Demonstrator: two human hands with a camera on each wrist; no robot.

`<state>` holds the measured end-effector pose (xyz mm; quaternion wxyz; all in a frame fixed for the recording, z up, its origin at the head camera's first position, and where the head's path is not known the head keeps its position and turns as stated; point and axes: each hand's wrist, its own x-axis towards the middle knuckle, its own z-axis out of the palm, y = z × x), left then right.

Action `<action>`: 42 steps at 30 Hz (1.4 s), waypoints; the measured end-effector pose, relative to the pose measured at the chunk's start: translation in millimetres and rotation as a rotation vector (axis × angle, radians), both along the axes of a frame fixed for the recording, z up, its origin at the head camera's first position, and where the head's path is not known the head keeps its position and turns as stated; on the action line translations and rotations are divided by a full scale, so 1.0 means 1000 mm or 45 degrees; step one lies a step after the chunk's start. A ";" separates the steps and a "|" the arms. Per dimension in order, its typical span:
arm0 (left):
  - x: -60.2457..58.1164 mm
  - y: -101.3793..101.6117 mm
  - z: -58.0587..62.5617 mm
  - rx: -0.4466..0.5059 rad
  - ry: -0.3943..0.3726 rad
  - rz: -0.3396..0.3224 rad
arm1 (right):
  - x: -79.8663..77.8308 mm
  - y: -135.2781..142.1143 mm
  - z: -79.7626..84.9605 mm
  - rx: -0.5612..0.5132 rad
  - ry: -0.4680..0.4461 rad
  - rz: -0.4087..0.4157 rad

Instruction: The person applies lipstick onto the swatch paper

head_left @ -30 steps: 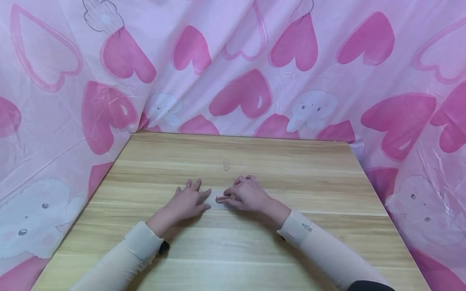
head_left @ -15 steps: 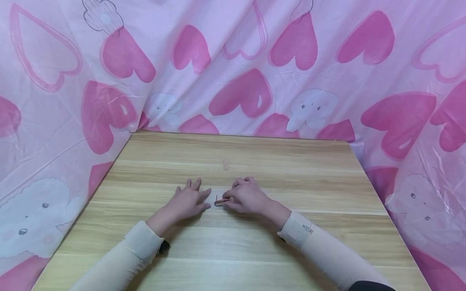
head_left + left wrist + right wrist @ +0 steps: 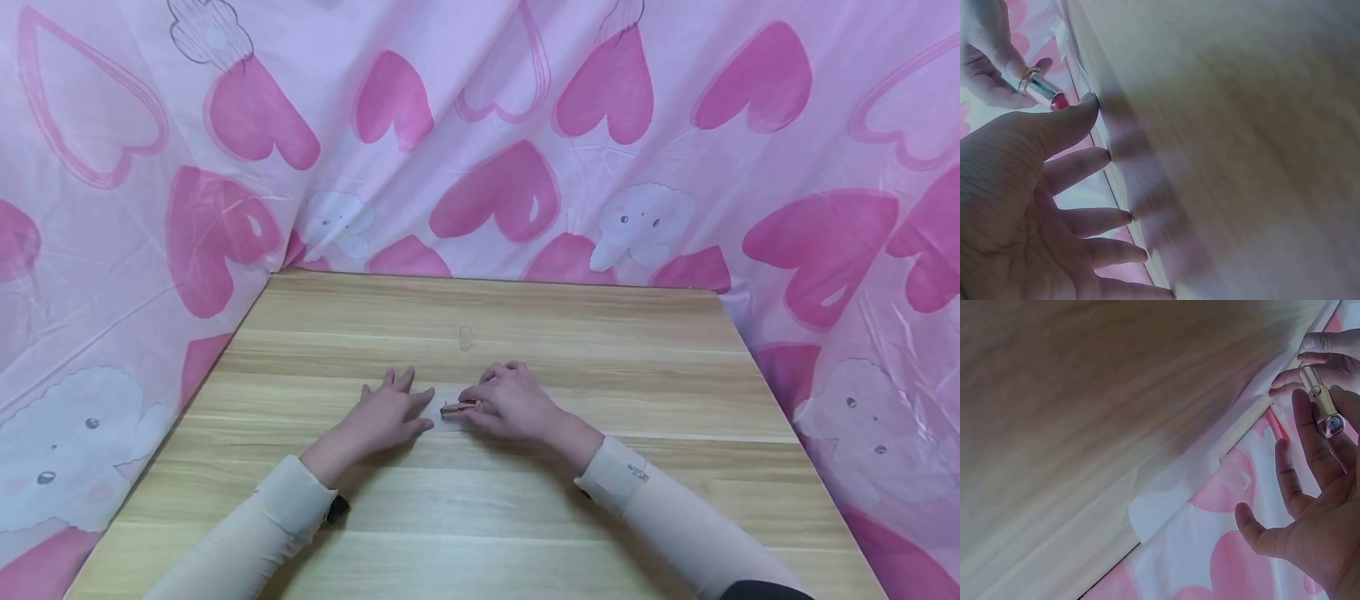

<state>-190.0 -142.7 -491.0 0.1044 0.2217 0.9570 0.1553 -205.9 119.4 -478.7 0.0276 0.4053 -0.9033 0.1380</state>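
Observation:
My right hand (image 3: 517,402) pinches a lipstick (image 3: 460,407) between thumb and fingers, its tip pointing left over a thin white sheet of paper (image 3: 448,397). In the left wrist view the lipstick (image 3: 1043,91) shows a bare red tip in a shiny gold-toned tube. Its round base faces the camera in the right wrist view, where some of the right hand's fingers (image 3: 1290,472) are spread off the tube. My left hand (image 3: 382,417) lies with fingers spread, thumb and fingertips at the sheet's left edge. The right hand covers part of the sheet.
A small clear capsule-shaped piece with a pinkish outline (image 3: 465,338) lies on the wooden table (image 3: 585,508) beyond the hands. Pink heart-patterned cloth (image 3: 495,200) hangs along the table's back and both sides.
The lipstick's tip dips toward me half a second ago, with a short red line showing on the sheet beside it, then shifts back up and levels out. The left hand stays in place.

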 end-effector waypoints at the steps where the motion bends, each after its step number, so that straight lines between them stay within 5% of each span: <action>1: 0.000 0.000 0.000 0.004 -0.004 0.005 | 0.000 0.001 0.001 -0.010 0.005 -0.002; 19: -0.007 0.038 0.011 -0.044 0.122 -0.012 | -0.009 0.044 0.007 -0.086 -0.015 -0.143; 28: -0.004 0.058 0.006 -0.101 0.070 -0.015 | -0.009 0.054 0.001 -0.049 -0.034 -0.182; 42: -0.005 0.062 0.002 -0.125 0.036 -0.007 | -0.007 0.054 -0.005 -0.036 -0.039 -0.212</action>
